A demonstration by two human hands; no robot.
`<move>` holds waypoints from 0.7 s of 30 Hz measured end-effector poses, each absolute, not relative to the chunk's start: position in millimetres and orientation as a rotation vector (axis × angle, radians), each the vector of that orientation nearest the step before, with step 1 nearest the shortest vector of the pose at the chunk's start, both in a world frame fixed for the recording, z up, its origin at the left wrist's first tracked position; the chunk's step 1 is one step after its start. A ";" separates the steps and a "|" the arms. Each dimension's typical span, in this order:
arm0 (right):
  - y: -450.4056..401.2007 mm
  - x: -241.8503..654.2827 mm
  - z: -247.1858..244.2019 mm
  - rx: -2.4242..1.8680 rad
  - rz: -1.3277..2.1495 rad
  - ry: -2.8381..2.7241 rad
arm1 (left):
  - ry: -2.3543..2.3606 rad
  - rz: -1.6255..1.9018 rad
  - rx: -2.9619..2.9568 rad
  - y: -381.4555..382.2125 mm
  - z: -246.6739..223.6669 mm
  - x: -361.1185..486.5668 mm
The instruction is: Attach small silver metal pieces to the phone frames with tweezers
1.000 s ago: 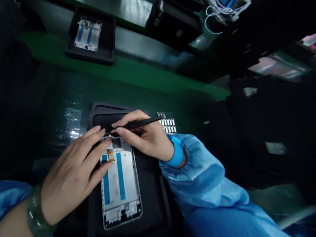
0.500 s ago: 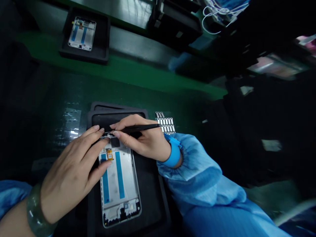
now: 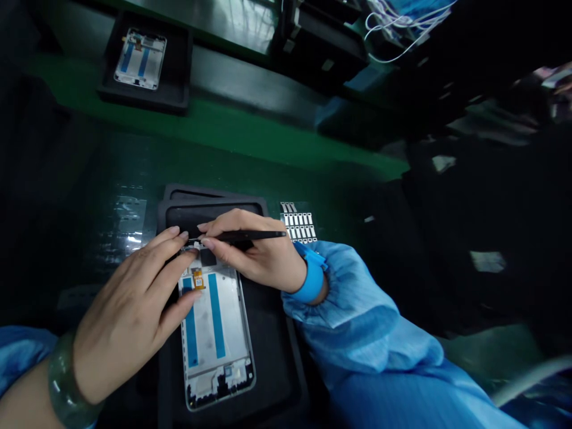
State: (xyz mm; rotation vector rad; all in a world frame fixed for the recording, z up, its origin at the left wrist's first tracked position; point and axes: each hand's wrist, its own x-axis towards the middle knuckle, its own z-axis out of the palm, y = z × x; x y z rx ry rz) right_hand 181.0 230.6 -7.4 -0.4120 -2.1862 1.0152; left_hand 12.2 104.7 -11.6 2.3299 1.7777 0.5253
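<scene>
The phone frame (image 3: 217,322) lies low in the middle, on a black tray (image 3: 277,357), with its orange tag (image 3: 198,279) already on. The right hand (image 3: 254,253) pinches tweezers (image 3: 250,236) narrow at the top edge. The left hand (image 3: 129,304) rests spread fingers on the frame. Fingers hide that edge, so I cannot tell what is left there.

I'm holding my left hand (image 3: 129,310) low across my body, its fingers (image 3: 176,250) spreading and reaching forward, while I'm pinching my right thumb and forefinger (image 3: 208,243) closed just beside those fingertips, with my right wrist (image 3: 319,292) angling back toward me.
</scene>
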 end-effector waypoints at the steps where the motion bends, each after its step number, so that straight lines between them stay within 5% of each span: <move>1: 230.6 181.1 -7.3 -0.418 1.017 -2.183 | 1.778 0.528 2.330 104.7 -11.5 12.1; 21: 228.6 180.9 -5.4 -0.491 1.008 -2.184 | 1.780 0.539 2.335 105.1 -10.8 13.2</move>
